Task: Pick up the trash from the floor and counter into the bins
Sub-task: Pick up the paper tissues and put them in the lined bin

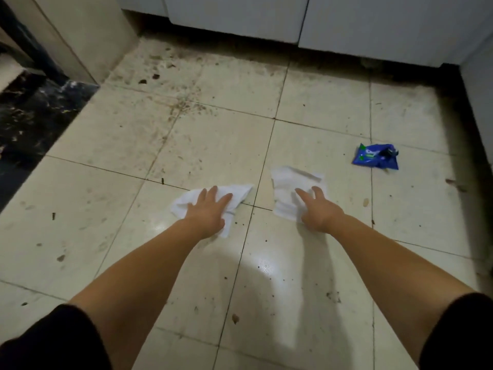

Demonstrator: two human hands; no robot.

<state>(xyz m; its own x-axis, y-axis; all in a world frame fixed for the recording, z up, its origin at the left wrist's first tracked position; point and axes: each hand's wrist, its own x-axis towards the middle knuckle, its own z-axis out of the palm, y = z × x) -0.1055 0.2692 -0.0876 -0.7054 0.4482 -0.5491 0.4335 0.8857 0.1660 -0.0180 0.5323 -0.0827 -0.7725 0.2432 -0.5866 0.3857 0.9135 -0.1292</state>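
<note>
Reaching down to the floor (106,209), both hands are placed on separate pieces of white paper trash. The left hand (208,212) lies flat on the left tissue (240,192), fingers extended and slightly fanned, palm down; nothing is gathered or pinched yet. The right hand (318,212) rests on the near edge of the right tissue (290,182), fingers spread and a little arched, likewise not closed on the paper. The two tissues lie apart, a tile joint running between them.

Assessment of the step in hand: this appears to be the start of the pickup. To do it well, each hand should draw its fingertips toward the palm so the sheet crumples into a ball, rather than lifting one corner and letting the rest trail over the dirty tile. The thin paper may tear or shed if dragged; a gather-and-lift is the safer method. Both sheets should be fully enclosed before rising.

A blue wrapper (376,157) lies beyond and to the right of the right hand, well apart from it and untouched. Dark specks and crumbs are scattered ahead of both hands, toward the white cabinets (240,17). No bin is in view.

Writing and brands: the blue wrapper carries green and white printing, too small and blurred to read. No other lettering is visible.
</note>
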